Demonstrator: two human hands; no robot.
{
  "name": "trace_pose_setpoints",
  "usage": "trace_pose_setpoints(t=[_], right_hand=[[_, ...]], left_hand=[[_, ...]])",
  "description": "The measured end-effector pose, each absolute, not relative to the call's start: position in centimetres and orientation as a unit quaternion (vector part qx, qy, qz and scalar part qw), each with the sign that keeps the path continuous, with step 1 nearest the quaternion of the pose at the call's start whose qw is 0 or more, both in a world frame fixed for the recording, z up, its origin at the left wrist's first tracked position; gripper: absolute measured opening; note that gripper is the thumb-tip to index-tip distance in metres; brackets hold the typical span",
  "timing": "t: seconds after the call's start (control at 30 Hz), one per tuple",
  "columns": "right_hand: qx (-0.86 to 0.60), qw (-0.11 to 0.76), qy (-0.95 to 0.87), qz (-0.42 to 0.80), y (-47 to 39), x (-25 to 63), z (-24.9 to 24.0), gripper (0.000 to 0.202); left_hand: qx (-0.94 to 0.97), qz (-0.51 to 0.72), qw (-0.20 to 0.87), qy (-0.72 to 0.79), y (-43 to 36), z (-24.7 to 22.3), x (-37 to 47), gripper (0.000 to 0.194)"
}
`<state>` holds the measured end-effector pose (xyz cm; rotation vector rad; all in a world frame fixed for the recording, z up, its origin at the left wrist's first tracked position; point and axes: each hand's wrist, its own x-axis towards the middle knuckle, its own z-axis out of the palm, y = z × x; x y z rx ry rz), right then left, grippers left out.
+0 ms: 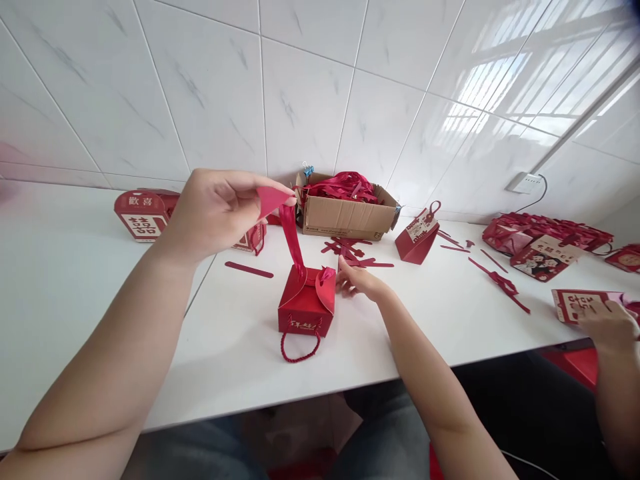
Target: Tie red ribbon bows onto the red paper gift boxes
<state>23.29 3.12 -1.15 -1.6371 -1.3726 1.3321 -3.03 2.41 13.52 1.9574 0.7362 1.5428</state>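
Observation:
A small red gift box with gold lettering stands on the white table, and its twisted cord handle hangs down at the front. From its top a dark red ribbon runs up to my left hand. That hand is raised above and left of the box, its fingers pinched on the ribbon's end. Beside the box's right edge is my right hand, thumb apart from the partly bent fingers, with nothing visible in it. Whether its fingertips touch the box I cannot tell.
Behind stands a cardboard carton full of red ribbons, with several red strips before it. A red box is at left, another at right. Far right, a co-worker's hand touches a red box.

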Motion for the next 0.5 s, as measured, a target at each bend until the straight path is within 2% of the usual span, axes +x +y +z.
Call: trace_pose_setpoints(t=[0.07, 0.23, 0.4, 0.5], right_hand=[[-0.569, 0.317, -0.51, 0.561, 3.0, 22.7, -0.9, 0.066], [-0.445, 0.456, -0.415, 0.649, 2.8, 21.2, 0.2, 0.045], [-0.388, 0.57, -0.379, 0.617, 2.2, 20.6, 2.2, 0.026], [-0.381, 0.63, -0.396, 0.548, 1.7, 20.9, 4.2, 0.025]], left_hand=[[0.749, 0.561, 0.246, 0.252, 2.5, 13.5, -3.3, 0.008], [0.744, 0.552, 0.246, 0.285, 2.5, 13.6, -3.7, 0.013], [0.727, 0.585, 0.215, 0.287, 2.4, 13.8, -3.7, 0.013], [0.695, 0.621, 0.229, 0.281, 2.9, 13.8, -3.8, 0.011]])
